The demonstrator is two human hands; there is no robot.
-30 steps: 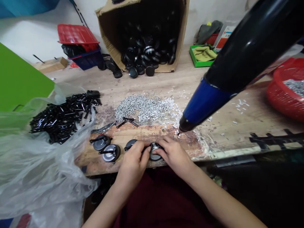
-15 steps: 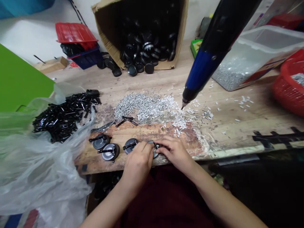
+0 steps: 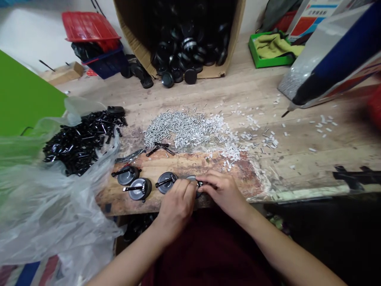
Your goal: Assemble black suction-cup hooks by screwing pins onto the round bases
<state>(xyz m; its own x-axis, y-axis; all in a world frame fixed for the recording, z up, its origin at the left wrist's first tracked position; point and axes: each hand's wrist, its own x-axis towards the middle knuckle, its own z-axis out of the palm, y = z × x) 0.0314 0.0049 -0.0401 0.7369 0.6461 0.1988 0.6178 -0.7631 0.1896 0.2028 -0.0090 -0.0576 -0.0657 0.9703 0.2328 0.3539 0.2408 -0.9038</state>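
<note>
Close to the front edge of the bench, my left hand point(image 3: 178, 200) is closed over the left side of a round grey-and-black disc point(image 3: 191, 178), its fingertips hidden. From the other side, my right hand point(image 3: 223, 188) pinches a small black lever point(image 3: 205, 184) at that disc. My fingers cover most of the disc. Just left of my left hand lies a similar disc point(image 3: 166, 186) with a black lever across its top. Further left, a grey disc point(image 3: 137, 191) with a lever overlaps another such disc point(image 3: 126, 173).
Beyond my hands lie piles of metal pins point(image 3: 169, 125) and white plastic sleeves point(image 3: 230, 147). Black levers point(image 3: 83, 139) fill a clear bag point(image 3: 68, 206) at left. A cardboard box point(image 3: 239, 39) of black discs stands behind. A blue power screwdriver point(image 3: 333, 67) hangs at right.
The view has shifted, and the hanging screwdriver has swung far to the right. My hands stay at the same disc with nearly the same grip.
</note>
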